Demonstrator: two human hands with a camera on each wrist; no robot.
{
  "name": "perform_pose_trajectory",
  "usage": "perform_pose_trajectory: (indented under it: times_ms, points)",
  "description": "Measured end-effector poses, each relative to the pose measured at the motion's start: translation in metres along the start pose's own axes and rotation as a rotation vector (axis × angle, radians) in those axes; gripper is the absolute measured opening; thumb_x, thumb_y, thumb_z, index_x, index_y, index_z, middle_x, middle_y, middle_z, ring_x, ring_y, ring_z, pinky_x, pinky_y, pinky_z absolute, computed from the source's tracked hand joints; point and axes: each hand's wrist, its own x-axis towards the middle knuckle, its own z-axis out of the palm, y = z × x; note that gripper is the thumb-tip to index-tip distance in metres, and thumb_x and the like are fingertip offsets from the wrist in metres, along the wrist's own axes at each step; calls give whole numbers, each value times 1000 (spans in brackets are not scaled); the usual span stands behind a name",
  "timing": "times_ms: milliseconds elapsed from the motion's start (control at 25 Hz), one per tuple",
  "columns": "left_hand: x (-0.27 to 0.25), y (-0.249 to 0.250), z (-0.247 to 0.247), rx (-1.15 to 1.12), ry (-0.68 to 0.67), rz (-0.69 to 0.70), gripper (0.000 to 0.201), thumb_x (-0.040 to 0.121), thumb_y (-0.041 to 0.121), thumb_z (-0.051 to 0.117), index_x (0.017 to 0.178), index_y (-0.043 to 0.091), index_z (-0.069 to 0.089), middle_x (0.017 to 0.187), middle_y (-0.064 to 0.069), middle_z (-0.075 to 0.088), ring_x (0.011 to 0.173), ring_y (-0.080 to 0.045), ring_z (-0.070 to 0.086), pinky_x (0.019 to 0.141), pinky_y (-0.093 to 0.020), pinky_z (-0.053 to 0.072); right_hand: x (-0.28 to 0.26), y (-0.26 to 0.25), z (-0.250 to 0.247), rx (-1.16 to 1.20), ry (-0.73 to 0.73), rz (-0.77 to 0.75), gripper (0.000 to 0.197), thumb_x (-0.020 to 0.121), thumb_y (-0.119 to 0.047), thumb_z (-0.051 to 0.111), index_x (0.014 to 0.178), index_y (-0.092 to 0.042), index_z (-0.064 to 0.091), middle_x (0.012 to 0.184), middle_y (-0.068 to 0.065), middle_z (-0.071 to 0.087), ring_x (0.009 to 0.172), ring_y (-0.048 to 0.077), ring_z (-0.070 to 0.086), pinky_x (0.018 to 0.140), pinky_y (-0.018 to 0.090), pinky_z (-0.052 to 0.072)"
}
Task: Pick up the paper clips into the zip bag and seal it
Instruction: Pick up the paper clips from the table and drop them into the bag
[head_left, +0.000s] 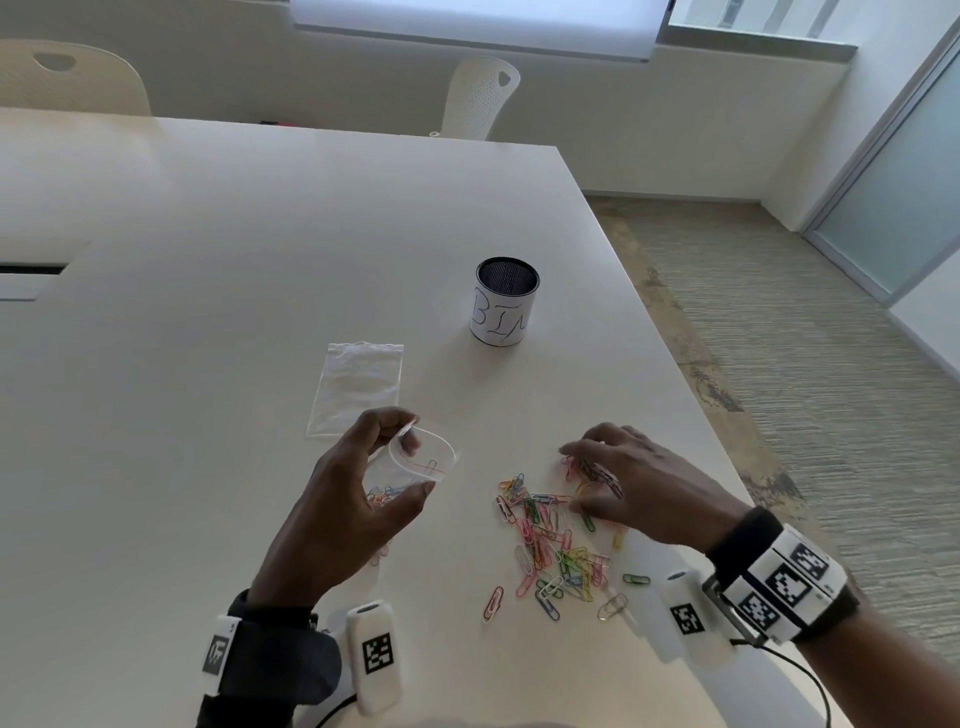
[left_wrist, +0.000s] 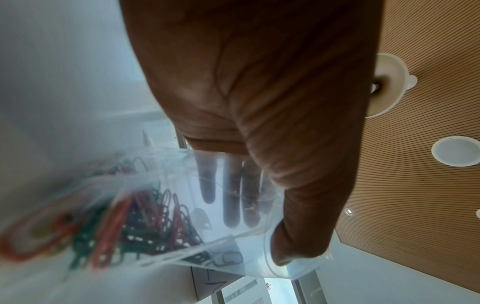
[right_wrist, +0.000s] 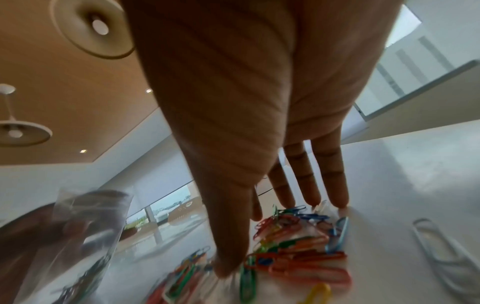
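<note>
Left hand (head_left: 343, 499) pinches zip bag (head_left: 415, 462), mouth propped open toward 3 o'clock, ready for filling; right hand (head_left: 618, 483), fingers spread, rakes paper clips (head_left: 550, 545) on desk (head_left: 260, 260).

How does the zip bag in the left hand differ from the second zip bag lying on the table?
The zip bag in the left hand is lifted off the table; the zip bag lying on the table rests flat. The held one has its mouth spread open; the flat one's mouth lies flat. The held one contains coloured paper clips; the flat one looks empty. Both are clear plastic.
</note>
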Motion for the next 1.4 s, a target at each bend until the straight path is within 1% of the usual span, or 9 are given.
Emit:
perform_pose_trajectory:
  times_ms: [80,240,440,600,760,880,1000,1240,1400]
  points:
    - [0,1,0,1,-2,6,58,84,13,85,128,35,54,112,18,66,108,1,65,88,-5,47,-2,-4,5,-10,33,2,53,93,-53,69,141,-34,57,136,-12,52,122,11,52,102,27,49]
    - [0,0,0,3,-14,-2,59,84,15,85,130,35,54,112,19,66,108,0,65,86,-5,47,1,-17,16,65,165,-55,9,97,-23,70,105,-19,72,112,-6,63,92,12,61,79,19,46]
    - [0,1,1,-11,-9,6,59,84,12,85,130,33,55,111,16,67,107,1,65,88,-3,44,9,-25,22,-38,186,-31,17,101,-10,60,88,-11,71,94,0,65,69,9,56,56,7,31]
    - [0,0,0,-15,-10,0,58,85,14,84,131,33,55,112,15,67,109,-5,66,89,-6,46,17,-16,12,33,218,-11,14,94,-6,70,84,-12,78,89,-1,73,69,10,67,61,10,45]
    - [0,-2,0,-5,-6,6,59,84,15,85,131,35,54,114,17,68,113,-6,66,92,-6,45,20,-11,-8,397,260,51,9,86,-7,82,89,-16,84,84,-8,80,72,1,74,71,7,54]
    - [0,-1,0,-3,-13,7,59,85,15,85,131,33,54,115,18,67,114,-7,66,92,-7,46,19,-23,-26,771,242,49,9,85,-2,83,92,-7,83,81,9,82,77,18,79,78,25,64]
    - [0,-1,0,-1,-16,8,58,85,18,84,132,34,54,115,18,67,115,-7,66,93,-11,49,21,-50,-41,964,145,-48,11,87,1,79,97,1,80,85,20,80,77,26,76,81,31,64]
    - [-1,1,-1,1,-21,4,58,85,19,84,132,34,53,119,18,67,115,-8,67,92,-17,53,40,-103,-63,859,42,-261,11,89,0,79,99,1,79,87,20,80,80,33,77,85,41,64]
    - [-1,5,-1,-3,-24,-11,58,86,18,83,131,37,53,118,20,68,110,-7,67,88,-18,55,60,-127,-64,561,57,-335,7,88,-7,80,94,-10,83,76,2,79,67,12,73,73,30,63]
